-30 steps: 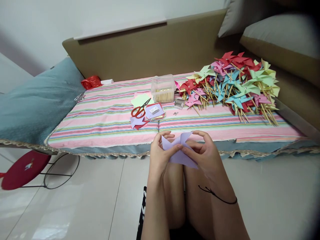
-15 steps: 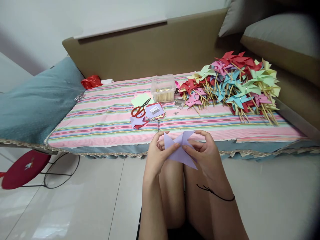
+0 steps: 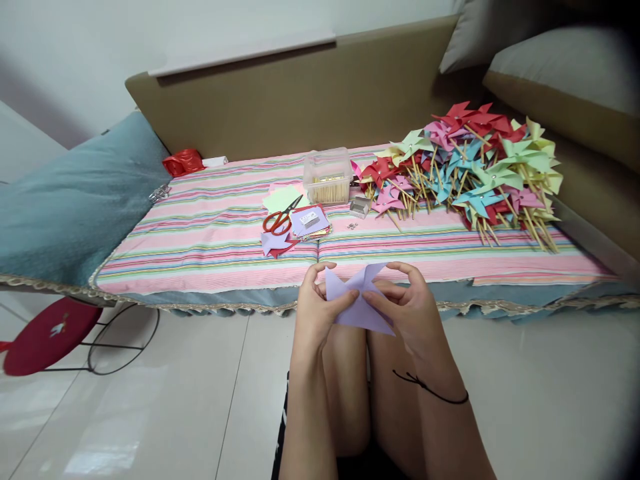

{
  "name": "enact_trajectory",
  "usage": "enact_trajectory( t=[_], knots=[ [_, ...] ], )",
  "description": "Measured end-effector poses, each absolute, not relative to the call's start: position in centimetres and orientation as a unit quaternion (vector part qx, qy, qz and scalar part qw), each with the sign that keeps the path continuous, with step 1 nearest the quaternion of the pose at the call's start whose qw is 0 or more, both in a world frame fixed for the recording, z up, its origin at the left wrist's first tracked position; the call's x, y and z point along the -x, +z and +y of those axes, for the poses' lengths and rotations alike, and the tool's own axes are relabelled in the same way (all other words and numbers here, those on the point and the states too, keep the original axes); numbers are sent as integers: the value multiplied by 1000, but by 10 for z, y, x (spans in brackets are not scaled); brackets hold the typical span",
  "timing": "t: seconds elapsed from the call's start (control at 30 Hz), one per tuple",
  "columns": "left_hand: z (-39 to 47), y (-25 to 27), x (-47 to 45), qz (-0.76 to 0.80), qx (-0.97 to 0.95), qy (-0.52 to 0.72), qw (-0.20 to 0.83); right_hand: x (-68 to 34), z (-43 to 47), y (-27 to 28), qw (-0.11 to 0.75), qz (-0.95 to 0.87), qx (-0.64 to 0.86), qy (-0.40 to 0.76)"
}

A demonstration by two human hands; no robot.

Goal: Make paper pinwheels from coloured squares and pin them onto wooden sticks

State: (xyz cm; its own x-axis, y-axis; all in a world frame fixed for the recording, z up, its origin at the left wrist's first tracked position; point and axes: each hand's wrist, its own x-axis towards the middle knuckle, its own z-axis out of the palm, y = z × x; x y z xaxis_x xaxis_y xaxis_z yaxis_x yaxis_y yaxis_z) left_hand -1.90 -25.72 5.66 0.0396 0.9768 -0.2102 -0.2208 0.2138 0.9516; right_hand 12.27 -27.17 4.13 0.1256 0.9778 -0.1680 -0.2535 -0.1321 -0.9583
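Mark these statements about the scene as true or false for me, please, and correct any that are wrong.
1. The left hand and the right hand both hold the purple paper. True.
2. The purple paper is a plain, uncut square. False: it has pointed flaps, with a notch between them at the top.
3. The black cord circles the wrist of the right hand. True.
4. The red-handled scissors lie left of the clear plastic box. True.
5. The clear plastic box holds only paper. False: it has thin sticks in it.
6. Everything heaped at the right is red. False: the pinwheels there include green, blue and pink ones.
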Motion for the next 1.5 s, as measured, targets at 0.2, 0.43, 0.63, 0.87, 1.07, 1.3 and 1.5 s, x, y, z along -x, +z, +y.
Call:
enact_trajectory(
  t=[0.2,0.43,0.63,0.87,1.07,1.3,1.5],
  knots=[
    [-259,60,16,505,-378,490,602,-123,-271,40,558,-364,503,551],
    [-259,58,18,482,-397,486,611,-124,-272,41,554,-357,511,552],
    [-259,54,20,490,-397,497,596,-125,-273,43,550,-356,515,553],
    [-258,57,17,501,-388,504,587,-124,-273,42,555,-354,510,553],
    [-258,56,17,500,-383,503,592,-124,-272,42,556,-361,501,556],
    [-259,54,18,496,-390,502,592,-124,-272,43,552,-361,510,553],
    [-259,56,17,490,-399,494,598,-125,-272,41,559,-355,508,550]
  ],
)
